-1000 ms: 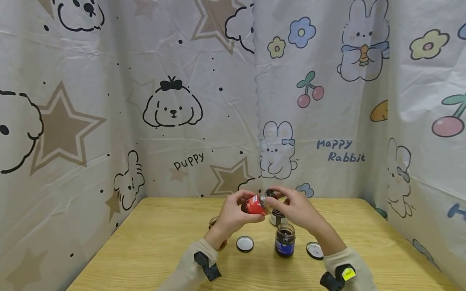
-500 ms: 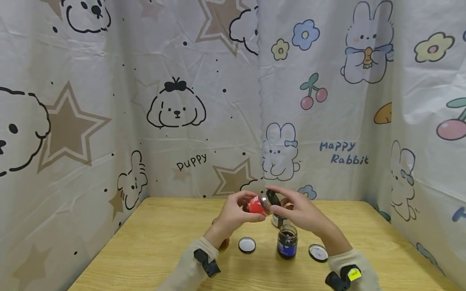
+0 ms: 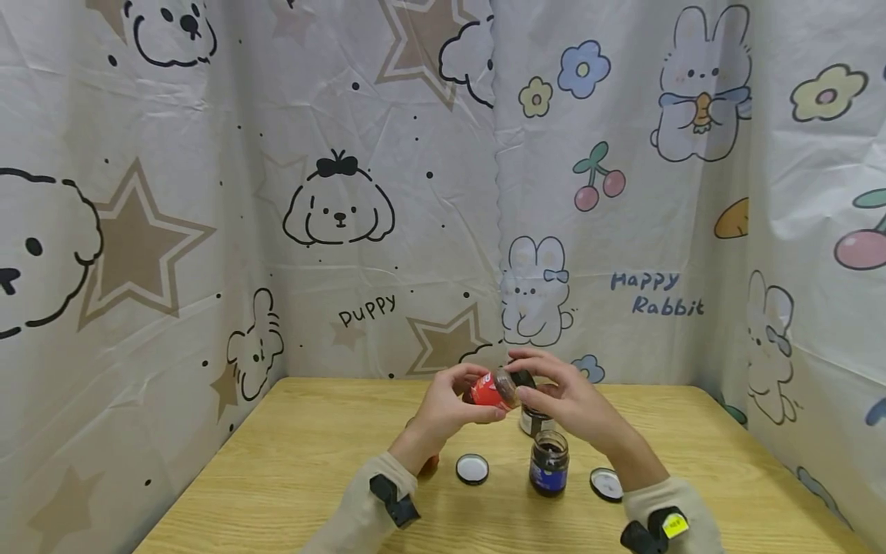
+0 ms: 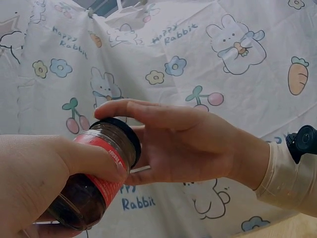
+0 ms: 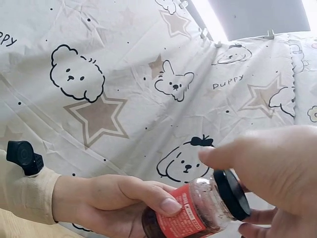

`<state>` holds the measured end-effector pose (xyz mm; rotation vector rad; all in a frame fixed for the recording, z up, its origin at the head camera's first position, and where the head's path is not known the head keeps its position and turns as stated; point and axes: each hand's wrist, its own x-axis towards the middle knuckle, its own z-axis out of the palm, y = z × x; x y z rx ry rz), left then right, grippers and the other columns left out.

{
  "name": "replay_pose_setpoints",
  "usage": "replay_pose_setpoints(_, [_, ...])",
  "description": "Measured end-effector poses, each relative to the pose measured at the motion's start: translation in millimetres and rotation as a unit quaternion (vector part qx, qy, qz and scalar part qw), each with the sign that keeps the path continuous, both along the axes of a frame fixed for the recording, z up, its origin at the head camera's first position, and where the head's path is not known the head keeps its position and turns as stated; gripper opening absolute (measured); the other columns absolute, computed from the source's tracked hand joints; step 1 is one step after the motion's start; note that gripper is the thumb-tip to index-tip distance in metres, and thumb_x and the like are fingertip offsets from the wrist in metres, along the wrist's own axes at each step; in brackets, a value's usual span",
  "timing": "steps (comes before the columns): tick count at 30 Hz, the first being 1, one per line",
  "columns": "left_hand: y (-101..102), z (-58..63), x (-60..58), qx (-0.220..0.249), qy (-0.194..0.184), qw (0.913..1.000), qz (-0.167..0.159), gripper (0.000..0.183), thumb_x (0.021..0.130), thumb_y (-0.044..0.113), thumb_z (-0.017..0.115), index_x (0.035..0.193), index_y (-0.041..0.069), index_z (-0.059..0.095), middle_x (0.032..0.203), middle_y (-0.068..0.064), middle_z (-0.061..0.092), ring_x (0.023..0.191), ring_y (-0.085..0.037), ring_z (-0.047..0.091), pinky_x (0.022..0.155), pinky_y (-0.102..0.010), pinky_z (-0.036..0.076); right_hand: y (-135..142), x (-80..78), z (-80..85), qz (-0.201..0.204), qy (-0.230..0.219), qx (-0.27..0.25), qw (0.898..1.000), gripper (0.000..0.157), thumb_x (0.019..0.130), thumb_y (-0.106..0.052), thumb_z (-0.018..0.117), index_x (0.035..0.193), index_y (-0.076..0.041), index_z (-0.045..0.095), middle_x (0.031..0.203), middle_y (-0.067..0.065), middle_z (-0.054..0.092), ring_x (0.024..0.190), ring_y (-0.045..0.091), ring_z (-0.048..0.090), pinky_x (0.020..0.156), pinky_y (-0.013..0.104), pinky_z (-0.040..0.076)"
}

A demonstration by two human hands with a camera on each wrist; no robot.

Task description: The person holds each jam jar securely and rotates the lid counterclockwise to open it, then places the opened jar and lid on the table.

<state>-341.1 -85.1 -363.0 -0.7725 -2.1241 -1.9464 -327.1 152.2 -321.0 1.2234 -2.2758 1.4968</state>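
My left hand [image 3: 443,408] grips a glass jar with a red label [image 3: 488,391], tilted to the right above the table. Dark contents show through its lower glass in the left wrist view. A black lid [image 5: 232,196] sits on the jar's mouth. Around that lid are the curled fingers and thumb of my right hand [image 3: 571,400], with fingertips right at its rim in the left wrist view. Below, an uncapped jar with a blue label [image 3: 549,471] stands upright, dark inside. Two lids lie white side up: one on the left [image 3: 472,468], another by my right wrist [image 3: 607,485].
Behind the blue-labelled jar stands another dark jar [image 3: 536,422], partly covered by my right hand. A reddish-brown jar [image 3: 431,465] is mostly hidden behind my left wrist. Printed curtains [image 3: 443,215] enclose the wooden table [image 3: 311,462] at the back and sides.
My right hand has shifted its fingers around the black lid, which showed more openly half a second ago. My left hand keeps its grip on the red-labelled jar. The head view has shifted slightly.
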Motion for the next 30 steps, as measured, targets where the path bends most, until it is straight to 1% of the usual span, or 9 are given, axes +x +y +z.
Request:
replay_pose_setpoints(5, [0.6,-0.1,-0.7,0.001,-0.005,1.0,-0.004,0.05,0.076,0.009,0.092,0.121,0.011,0.069,0.111,-0.008,0.07,0.098,-0.023,0.064,0.078,-0.035,0.058,-4.1,-1.8,-0.3,-0.017,0.024,-0.017,0.999,0.02,0.102,-0.01,0.067,0.12,-0.01,0.075,0.151,0.017,0.049,0.138,0.042,0.044,0.095,0.033,0.053])
replay_pose_setpoints(7, [0.5,-0.1,-0.6,0.004,-0.008,0.9999,-0.005,0.051,0.075,0.009,0.092,0.121,0.012,0.07,0.111,-0.007,0.071,0.099,-0.024,0.065,0.079,-0.036,0.058,-4.1,-1.5,0.0,-0.013,0.024,-0.018,0.999,0.027,0.102,-0.008,0.066,0.128,-0.01,0.071,0.152,0.018,0.048,0.137,0.043,0.046,0.095,0.035,0.054])
replay_pose_setpoints(10, [0.3,-0.1,-0.7,0.006,-0.009,0.9999,-0.002,0.051,0.076,0.01,0.092,0.121,0.013,0.07,0.112,-0.007,0.071,0.1,-0.024,0.064,0.079,-0.036,0.058,-2.5,-1.7,-0.2,-0.005,0.012,-0.014,1.0,0.045,0.102,-0.008,0.066,0.146,-0.01,0.056,0.156,0.017,0.044,0.138,0.044,0.046,0.098,0.042,0.053])
replay_pose_setpoints(12, [0.2,-0.9,-1.0,0.005,-0.008,1.0,-0.001,0.051,0.076,0.009,0.092,0.121,0.011,0.069,0.111,-0.007,0.071,0.098,-0.024,0.064,0.078,-0.035,0.057,-0.9,-2.1,-0.5,0.003,-0.004,-0.01,1.0,0.058,0.101,-0.006,0.066,0.155,-0.011,0.045,0.159,0.016,0.04,0.14,0.043,0.044,0.103,0.049,0.048])
replay_pose_setpoints(14, [0.1,-2.2,-1.8,0.005,-0.007,1.0,0.0,0.051,0.076,0.009,0.092,0.121,0.009,0.069,0.109,-0.007,0.07,0.097,-0.023,0.063,0.078,-0.034,0.057,0.4,-2.3,-0.6,0.011,-0.015,-0.004,1.0,0.063,0.101,-0.005,0.066,0.158,-0.011,0.039,0.161,0.015,0.036,0.143,0.042,0.04,0.107,0.053,0.042])
replay_pose_setpoints(17, [0.0,-4.3,-2.5,0.01,-0.005,0.9999,0.0,0.05,0.076,0.006,0.091,0.121,0.006,0.069,0.107,-0.008,0.071,0.095,-0.022,0.063,0.077,-0.033,0.056,0.9,-2.2,-1.2,0.017,-0.021,0.006,1.0,0.06,0.101,-0.001,0.064,0.157,-0.008,0.042,0.163,0.016,0.032,0.145,0.043,0.037,0.11,0.056,0.036])
replay_pose_setpoints(21, [-0.3,-5.3,-2.2,0.013,-0.004,0.9999,0.005,0.05,0.076,0.005,0.09,0.122,0.004,0.069,0.107,-0.008,0.071,0.093,-0.021,0.063,0.077,-0.032,0.055,-0.5,-1.0,-1.3,0.002,-0.022,0.014,1.0,0.054,0.101,-0.001,0.063,0.152,-0.009,0.05,0.164,0.015,0.029,0.143,0.045,0.038,0.109,0.061,0.037])
replay_pose_setpoints(26, [-0.5,-4.2,-1.5,0.016,-0.004,0.9999,0.005,0.051,0.077,0.005,0.09,0.123,0.003,0.068,0.108,-0.008,0.07,0.094,-0.022,0.063,0.078,-0.033,0.056,0.6,0.5,0.3,-0.023,-0.036,0.026,0.999,0.052,0.1,-0.005,0.065,0.149,-0.016,0.055,0.152,0.013,0.044,0.13,0.04,0.049,0.1,0.057,0.047])
replay_pose_setpoints(30, [-0.9,-1.3,-2.0,0.015,0.003,0.9999,0.002,0.05,0.077,0.007,0.09,0.122,0.005,0.068,0.108,-0.009,0.07,0.095,-0.023,0.063,0.077,-0.033,0.056,0.7,-0.8,1.6,-0.007,-0.022,0.02,1.0,0.052,0.098,0.002,0.062,0.147,-0.013,0.056,0.147,0.015,0.049,0.124,0.039,0.054,0.098,0.054,0.047])
